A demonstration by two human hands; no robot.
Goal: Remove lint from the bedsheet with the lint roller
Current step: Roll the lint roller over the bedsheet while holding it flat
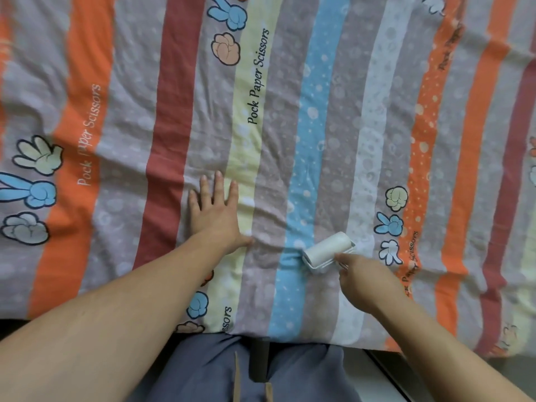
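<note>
Your left hand (216,211) lies flat on the bedsheet (290,126), fingers straight and spread, pressing down across the dark red and pale yellow stripes. Your right hand (364,281) is curled around the handle of the lint roller (329,249), and the white drum sits on the cloth near the bed's near edge, between the blue stripe and the pale spotted stripe beside it. The handle itself is hidden under your fingers, so how firm that grip is I cannot tell.

Now the risks. The sheet is loose and creased, with ridges running out from under your flat palm toward the roller. If you push the drum forward into one of those creases, the sticky surface will likely grab the fabric and drag it into a fold instead of rolling over it. Your holding hand is well apart from the roller, so the cloth in between has slack; that slack is what would bunch. Tilt the drum and only one end bites, leaving a strip of lint behind. No lint shows at this range, so missed patches are hard to judge by eye. Keep your strokes overlapping, or gaps could open between the stripes.
</note>
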